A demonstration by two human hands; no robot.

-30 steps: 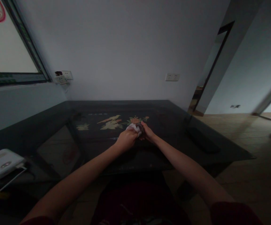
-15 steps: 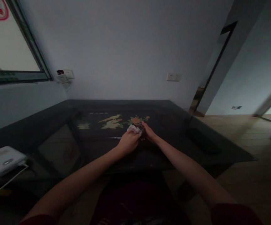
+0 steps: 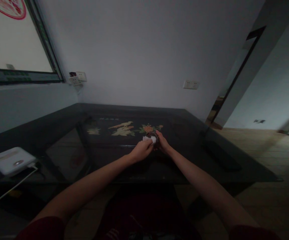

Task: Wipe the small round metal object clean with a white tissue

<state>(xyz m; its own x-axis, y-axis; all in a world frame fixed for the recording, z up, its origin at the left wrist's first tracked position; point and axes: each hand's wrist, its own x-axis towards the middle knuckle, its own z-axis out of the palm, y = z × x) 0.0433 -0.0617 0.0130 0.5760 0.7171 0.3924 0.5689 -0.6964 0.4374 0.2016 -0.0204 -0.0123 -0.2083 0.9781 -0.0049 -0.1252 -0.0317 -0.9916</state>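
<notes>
White, crumpled stuff, maybe paper or thin cloth, pokes out of the left hand [image 3: 143, 149]. That grip is closed around the white wad [image 3: 147, 138], and it holds the wad up against a small dark round thing [image 3: 155, 134]. The right hand [image 3: 163, 142] has its grip curled around the other side of the dark round thing. I think the right hand holds it steady so the left hand can push the wad on it. It is too dark to tell if the wad goes inside, or what the round thing is.

Both hands are just on the near side of the flower picture [image 3: 148, 128], which is part of the shiny dark counter [image 3: 104, 166]. They meet in front of the person, maybe because both arms can reach there easily. To the left of the flower picture is a bird picture [image 3: 121, 128]. To the right of it, and nearer the person, lies a long black thing [image 3: 222, 156], well apart from the hands. Far to the left of it, and nearer too, sits a white box [image 3: 11, 160] with a white cord [image 3: 15, 186]. Past the flower picture, to the right, a wall socket [image 3: 191, 84] is on the wall.
</notes>
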